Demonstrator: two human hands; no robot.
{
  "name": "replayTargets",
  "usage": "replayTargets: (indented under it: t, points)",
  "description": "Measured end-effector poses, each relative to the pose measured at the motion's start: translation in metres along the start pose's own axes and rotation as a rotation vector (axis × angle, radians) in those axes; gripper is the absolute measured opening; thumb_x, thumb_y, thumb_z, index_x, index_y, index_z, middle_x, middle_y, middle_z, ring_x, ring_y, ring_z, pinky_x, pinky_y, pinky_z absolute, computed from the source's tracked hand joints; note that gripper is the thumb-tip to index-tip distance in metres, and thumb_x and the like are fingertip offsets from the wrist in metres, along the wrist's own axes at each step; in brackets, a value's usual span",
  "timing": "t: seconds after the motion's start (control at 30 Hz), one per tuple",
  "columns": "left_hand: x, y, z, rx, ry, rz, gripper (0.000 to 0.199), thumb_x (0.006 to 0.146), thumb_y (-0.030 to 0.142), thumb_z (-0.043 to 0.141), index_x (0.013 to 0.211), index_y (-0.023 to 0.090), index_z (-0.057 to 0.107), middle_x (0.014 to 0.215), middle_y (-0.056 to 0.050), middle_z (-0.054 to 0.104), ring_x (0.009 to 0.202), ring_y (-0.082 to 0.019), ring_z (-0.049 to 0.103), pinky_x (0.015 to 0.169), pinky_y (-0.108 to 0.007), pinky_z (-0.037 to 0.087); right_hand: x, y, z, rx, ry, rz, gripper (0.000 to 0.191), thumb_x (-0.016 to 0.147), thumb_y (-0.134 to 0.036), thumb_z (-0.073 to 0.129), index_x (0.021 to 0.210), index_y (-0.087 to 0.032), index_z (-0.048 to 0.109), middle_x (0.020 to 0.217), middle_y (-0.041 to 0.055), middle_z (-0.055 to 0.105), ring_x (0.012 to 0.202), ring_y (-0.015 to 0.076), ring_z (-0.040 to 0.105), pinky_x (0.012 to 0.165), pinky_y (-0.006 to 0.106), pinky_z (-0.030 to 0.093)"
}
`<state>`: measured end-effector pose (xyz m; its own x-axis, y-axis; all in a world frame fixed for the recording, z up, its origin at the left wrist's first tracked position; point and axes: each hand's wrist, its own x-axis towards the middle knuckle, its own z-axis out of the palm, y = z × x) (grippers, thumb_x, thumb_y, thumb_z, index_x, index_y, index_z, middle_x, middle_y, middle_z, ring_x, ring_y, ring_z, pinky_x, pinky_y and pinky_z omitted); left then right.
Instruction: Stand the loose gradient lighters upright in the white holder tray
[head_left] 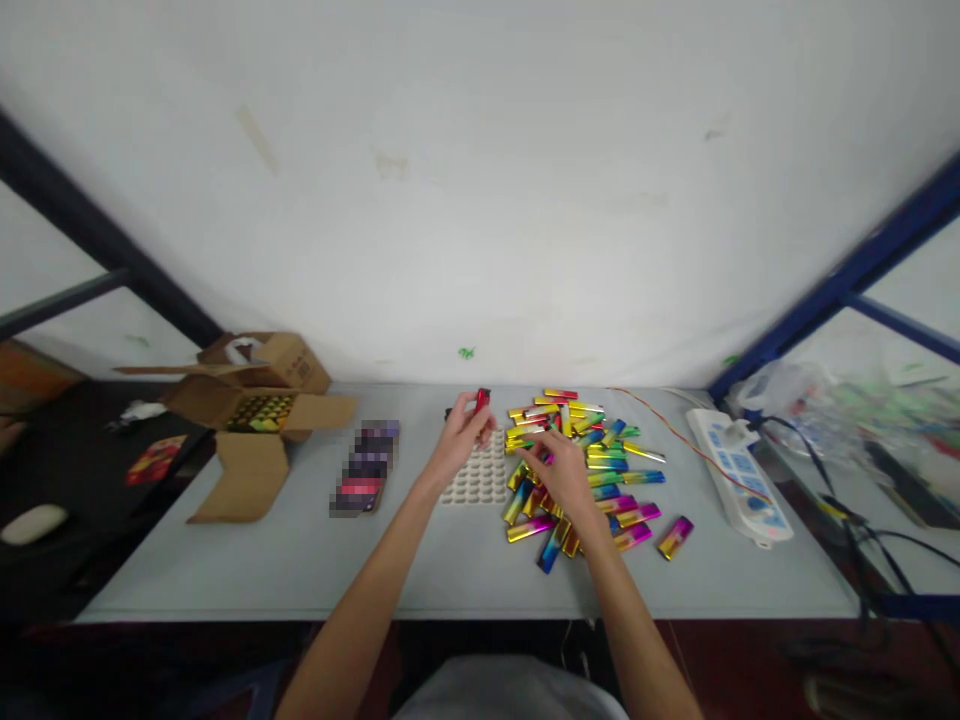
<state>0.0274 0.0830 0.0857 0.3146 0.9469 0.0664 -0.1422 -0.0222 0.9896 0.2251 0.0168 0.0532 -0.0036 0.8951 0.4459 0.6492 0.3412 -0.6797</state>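
Note:
My left hand [457, 437] is closed around a red lighter [482, 400] with a dark top, held upright over the far end of a white tray [474, 488] with rows of round holes. To its right, my right hand [561, 468] reaches over the left side of a heap of shiny lighters [607, 465] in gold, blue, green, red and magenta. Its fingers pinch at a gold lighter [517, 443], whose far part shows beyond the fingertips. The hand and forearm cover part of the heap. A dark object, partly hidden, lies behind my left hand.
A single magenta-and-gold lighter [676, 538] lies apart at the right. Beyond it is a white power strip [739, 480] with cables. On the left are a phone [366, 468] and an open cardboard box [251, 470] holding several small items. A wall [480, 250] rises behind the table.

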Motion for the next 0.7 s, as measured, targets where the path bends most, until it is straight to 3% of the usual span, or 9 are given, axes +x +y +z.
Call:
replayTargets:
  t: [0.17, 0.37, 0.57, 0.7]
  points:
    - [-0.045, 0.005, -0.006, -0.050, 0.159, -0.124, 0.045, 0.085, 0.064, 0.065, 0.085, 0.021, 0.053, 0.060, 0.008, 0.039, 0.048, -0.007, 0.030, 0.046, -0.021, 0.022, 0.000, -0.014, 0.023, 0.024, -0.055, -0.088, 0.017, 0.099, -0.031, 0.064, 0.109, -0.021, 0.073, 0.108, 0.0103, 0.073, 0.101, 0.0254, 0.069, 0.092, 0.041, 0.057]
    - [-0.066, -0.011, -0.017, 0.289, 0.442, -0.044, 0.048, 0.089, 0.060, 0.058, 0.063, 0.020, 0.052, 0.057, 0.002, 0.047, 0.057, -0.013, 0.047, 0.053, -0.025, 0.034, -0.001, -0.022, 0.031, 0.028, -0.071, -0.107, 0.019, 0.101, -0.028, 0.058, 0.109, -0.021, 0.073, 0.104, 0.0097, 0.072, 0.098, 0.0247, 0.068, 0.090, 0.040, 0.058]
    - [-0.070, -0.025, -0.021, 0.473, 0.485, 0.023, 0.038, 0.086, 0.044, 0.055, 0.057, 0.020, 0.051, 0.056, 0.002, 0.048, 0.058, -0.015, 0.046, 0.057, -0.027, 0.032, -0.003, -0.024, 0.034, 0.007, -0.112, -0.111, 0.019, 0.102, -0.025, 0.055, 0.105, -0.021, 0.074, 0.103, 0.0093, 0.073, 0.098, 0.0250, 0.068, 0.090, 0.040, 0.057]
    - [-0.071, -0.029, -0.023, 0.507, 0.489, 0.032, 0.037, 0.088, 0.043, 0.055, 0.059, 0.020, 0.051, 0.057, 0.003, 0.049, 0.059, -0.014, 0.045, 0.058, -0.027, 0.031, -0.007, -0.023, 0.036, 0.000, -0.126, -0.099, 0.019, 0.102, -0.026, 0.055, 0.105, -0.022, 0.074, 0.103, 0.0091, 0.072, 0.100, 0.0254, 0.068, 0.092, 0.041, 0.057]
